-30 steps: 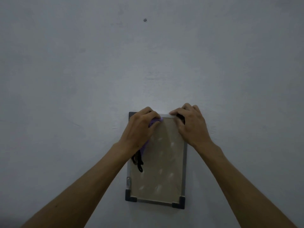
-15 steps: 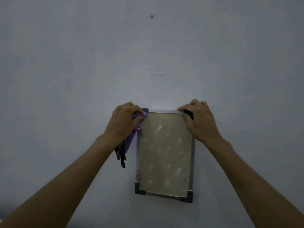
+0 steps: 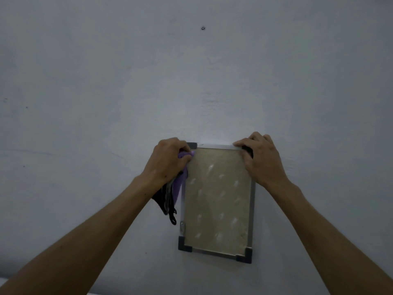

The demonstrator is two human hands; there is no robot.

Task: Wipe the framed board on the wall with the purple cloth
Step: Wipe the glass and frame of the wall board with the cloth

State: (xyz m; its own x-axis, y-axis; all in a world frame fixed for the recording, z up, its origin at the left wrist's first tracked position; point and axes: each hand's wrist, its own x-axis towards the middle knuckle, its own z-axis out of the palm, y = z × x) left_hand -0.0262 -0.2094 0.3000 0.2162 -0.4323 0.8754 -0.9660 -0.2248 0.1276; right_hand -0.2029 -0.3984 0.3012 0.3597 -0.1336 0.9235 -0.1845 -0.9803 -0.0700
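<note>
left hand [image 3: 170, 160] bunches the crumpled purple cloth [image 3: 180, 182] tight in curled fingers at the top-left corner of the grey-framed beige rectangular board [image 3: 217, 199] on the pale wall [image 3: 106, 81]; right hand [image 3: 262, 159] grips the top-right corner, likely steadying it while wiping.

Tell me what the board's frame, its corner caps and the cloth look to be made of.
Frame: probably aluminium, since its thin pale-grey rails have a dull satin sheen.
Corner caps: likely moulded plastic; they look dark, matte and blocky.
Purple cloth: soft fabric, perhaps microfibre; it hangs in limp folds from the left hand, with a dark edge or layer beneath.
</note>
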